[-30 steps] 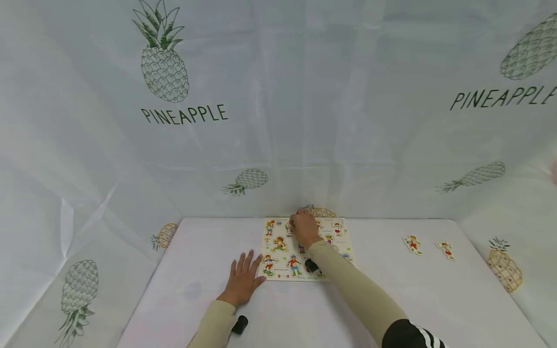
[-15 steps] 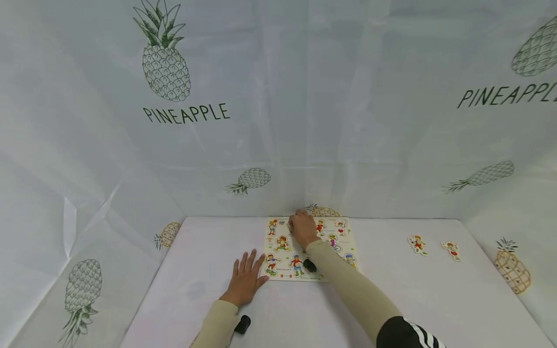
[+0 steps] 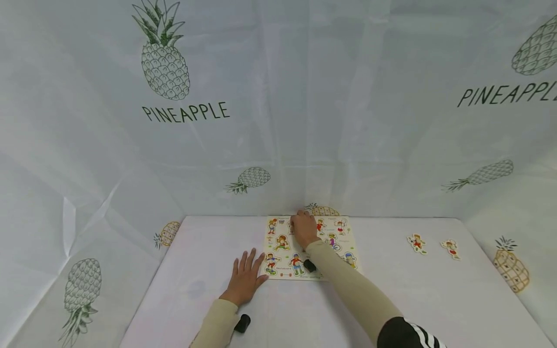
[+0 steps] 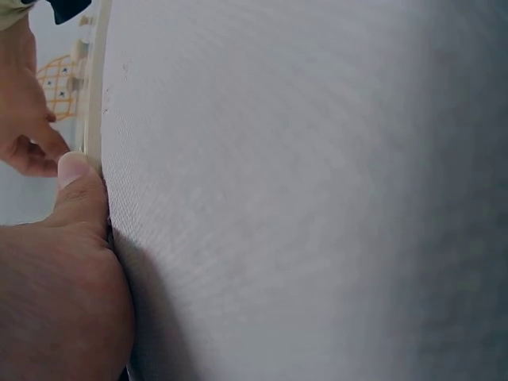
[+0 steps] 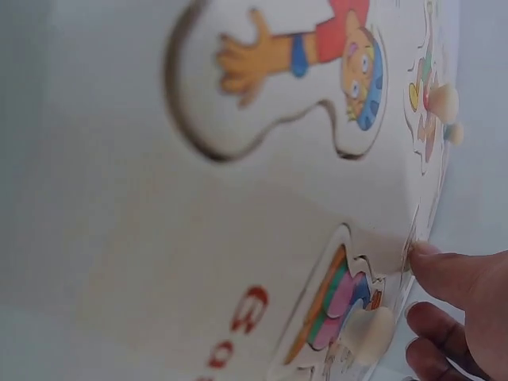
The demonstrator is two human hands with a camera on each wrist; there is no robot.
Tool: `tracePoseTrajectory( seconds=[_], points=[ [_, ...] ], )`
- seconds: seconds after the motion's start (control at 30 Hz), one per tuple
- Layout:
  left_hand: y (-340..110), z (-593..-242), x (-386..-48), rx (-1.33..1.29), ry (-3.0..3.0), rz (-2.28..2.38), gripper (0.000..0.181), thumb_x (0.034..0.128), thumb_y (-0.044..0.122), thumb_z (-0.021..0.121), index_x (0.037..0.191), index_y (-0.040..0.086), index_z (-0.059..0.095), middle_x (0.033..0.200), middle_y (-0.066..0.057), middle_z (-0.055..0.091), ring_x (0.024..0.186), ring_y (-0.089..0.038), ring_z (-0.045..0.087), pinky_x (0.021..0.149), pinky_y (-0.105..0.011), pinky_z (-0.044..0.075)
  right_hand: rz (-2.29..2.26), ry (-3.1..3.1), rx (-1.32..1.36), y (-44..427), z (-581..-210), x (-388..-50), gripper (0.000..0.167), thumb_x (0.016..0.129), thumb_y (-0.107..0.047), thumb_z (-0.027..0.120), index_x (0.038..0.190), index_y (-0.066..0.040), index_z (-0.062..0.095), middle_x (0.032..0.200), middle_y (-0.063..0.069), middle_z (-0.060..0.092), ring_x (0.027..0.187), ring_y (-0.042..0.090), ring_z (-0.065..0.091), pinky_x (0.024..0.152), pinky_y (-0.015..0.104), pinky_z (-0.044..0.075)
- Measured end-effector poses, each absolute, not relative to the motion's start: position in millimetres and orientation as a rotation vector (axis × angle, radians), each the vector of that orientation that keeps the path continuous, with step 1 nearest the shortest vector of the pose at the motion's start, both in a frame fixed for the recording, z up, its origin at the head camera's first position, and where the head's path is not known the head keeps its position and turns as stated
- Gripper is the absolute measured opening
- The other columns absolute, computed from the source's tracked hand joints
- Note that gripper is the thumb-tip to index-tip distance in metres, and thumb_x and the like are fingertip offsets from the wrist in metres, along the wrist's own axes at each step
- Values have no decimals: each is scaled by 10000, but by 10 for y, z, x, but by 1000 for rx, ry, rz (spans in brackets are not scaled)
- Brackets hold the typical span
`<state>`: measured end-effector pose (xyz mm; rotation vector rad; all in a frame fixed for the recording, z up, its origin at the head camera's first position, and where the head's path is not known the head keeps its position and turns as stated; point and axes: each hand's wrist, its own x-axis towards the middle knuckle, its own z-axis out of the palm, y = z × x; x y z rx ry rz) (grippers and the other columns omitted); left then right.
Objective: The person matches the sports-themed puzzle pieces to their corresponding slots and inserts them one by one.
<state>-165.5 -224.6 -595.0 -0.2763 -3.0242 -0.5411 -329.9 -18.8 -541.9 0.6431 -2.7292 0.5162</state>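
My left hand (image 3: pixel 243 279) rests on the white table with its fingers straight and spread. Its thumb (image 4: pixel 75 178) touches the edge of a wooden knob puzzle board (image 3: pixel 292 244) printed with sports figures. Across that board reaches my right hand (image 3: pixel 304 229), its fingers bent at the back row. There it pinches a puzzle piece (image 5: pixel 409 240), mostly hidden under the hand. The right wrist view shows the thumb (image 5: pixel 448 270) against the board's face, with other fingers curled below. A skateboard piece with a round wooden knob (image 5: pixel 369 333) sits in its recess nearby.
Two loose figure pieces lie on the table at the right, one a red-shirted figure (image 3: pixel 417 244), the other near the side edge (image 3: pixel 450 249). A white pineapple-print cloth (image 3: pixel 304 121) rises behind the table. Black straps (image 3: pixel 242 324) sit at the wrists.
The head view has shifted slightly. My right hand stays at the same spot on the board with only slight finger movement, and my left hand has not moved.
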Motion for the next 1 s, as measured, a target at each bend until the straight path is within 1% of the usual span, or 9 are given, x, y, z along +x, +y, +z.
tracePoseTrajectory(
  seconds=[0.1,0.2,0.23,0.37,0.67,0.8,1.0],
  points=[
    [-2231,-5962,-1659,-272,-3043,-536,667,1053,420,610,1598,81,426,1702,-251,282,1563,-522,225,1227,-721,193,495,-2741,641,-161,-5401,-3278,125,964,-98,784,842,-124,774,892,74,683,895,291,655,864,499,578],
    [-2224,-5975,-1664,-274,-3049,-548,668,1051,412,620,1596,78,425,1702,-254,278,1563,-524,221,1226,-725,189,491,-2737,655,-102,-5384,-3258,34,959,-87,788,939,-105,811,941,94,706,924,306,675,882,504,588],
    [-2222,-5977,-1664,-273,-3053,-551,672,1053,414,616,1601,80,419,1705,-254,272,1566,-524,216,1228,-725,186,487,-2733,658,-72,-5376,-3250,27,952,-86,796,968,-100,813,961,100,711,935,310,680,887,508,589],
    [-2233,-5967,-1663,-271,-3060,-549,674,1056,416,608,1607,81,410,1708,-255,262,1568,-527,208,1230,-727,178,523,-2731,649,86,-5302,-3208,128,926,-88,827,1051,-75,804,1036,126,715,985,334,672,898,532,580],
    [-2256,-5896,-1644,-251,-3069,-575,669,1052,382,624,1597,53,415,1703,-272,257,1564,-542,195,1229,-734,157,557,-2723,535,657,-5154,-3115,158,906,-99,845,1051,-55,803,1028,153,694,969,376,651,888,560,562],
    [-2255,-5895,-1647,-244,-3076,-566,668,1052,370,627,1597,48,414,1701,-275,259,1562,-544,198,1229,-736,156,563,-2738,469,1005,-5160,-3085,161,920,-93,830,1070,-46,797,1048,172,691,969,390,641,881,571,549],
    [-2231,-5885,-1647,-249,-3099,-565,679,1061,400,604,1610,59,396,1709,-269,243,1569,-538,179,1236,-731,132,577,-2755,322,1591,-5208,-3018,158,919,-74,826,1064,-22,789,1083,214,699,998,427,642,860,588,537]
  ],
)
